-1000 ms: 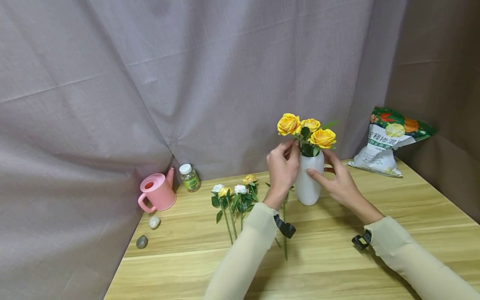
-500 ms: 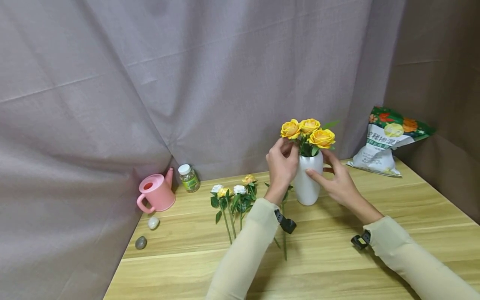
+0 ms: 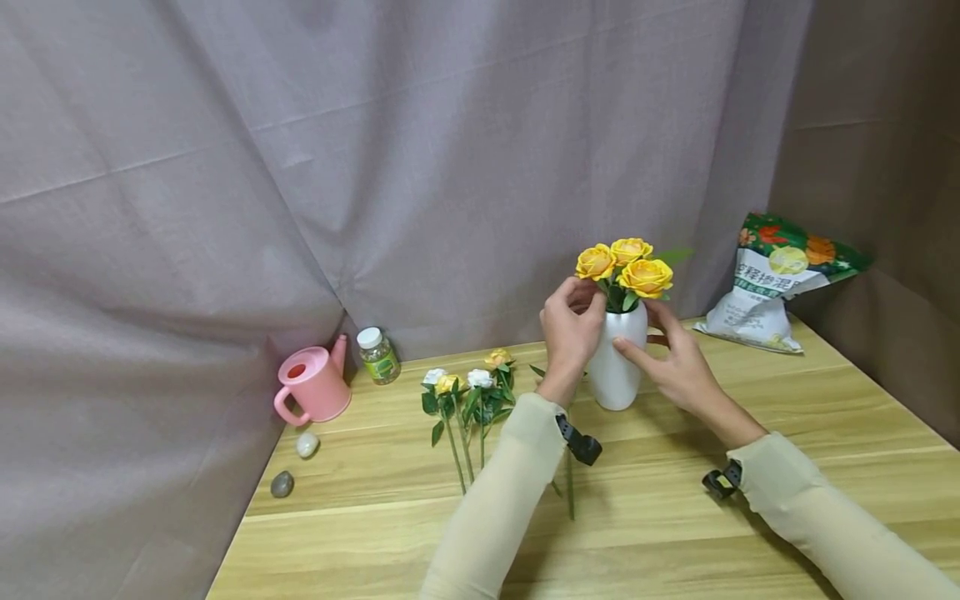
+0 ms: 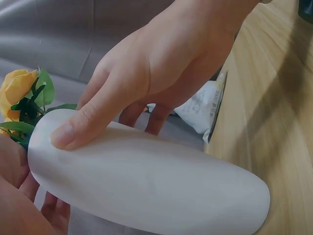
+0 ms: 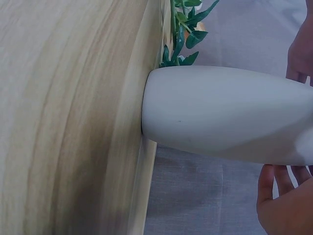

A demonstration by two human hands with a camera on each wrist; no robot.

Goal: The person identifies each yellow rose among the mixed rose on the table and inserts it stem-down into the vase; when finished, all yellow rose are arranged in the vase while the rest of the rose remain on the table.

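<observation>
A white vase point(image 3: 617, 358) stands upright on the table with three yellow roses point(image 3: 647, 278) and green leaves at its mouth. My left hand point(image 3: 572, 325) is at the left of the mouth, its thumb and fingers pinching just under the left yellow rose point(image 3: 596, 262); the stem there is hidden. With the thumb on the front and fingers round the back, my right hand point(image 3: 678, 358) holds the vase. The left wrist view shows the right thumb pressed on the vase point(image 4: 151, 176), the left hand point(image 4: 19, 200) below. Right fingers point(image 5: 281, 181) touch the vase's side in the right wrist view.
Several cut white and yellow flowers point(image 3: 480, 380) lie left of the vase, one stem point(image 3: 570, 492) partly under the left forearm. Farther left are a pink watering can point(image 3: 315, 383), a lidded jar point(image 3: 379, 358) and two stones point(image 3: 307, 444). A printed bag point(image 3: 757, 292) stands back right.
My left hand has shifted slightly right, and the left yellow rose has moved down and right, closer to the other two. The right hand stays on the vase.
</observation>
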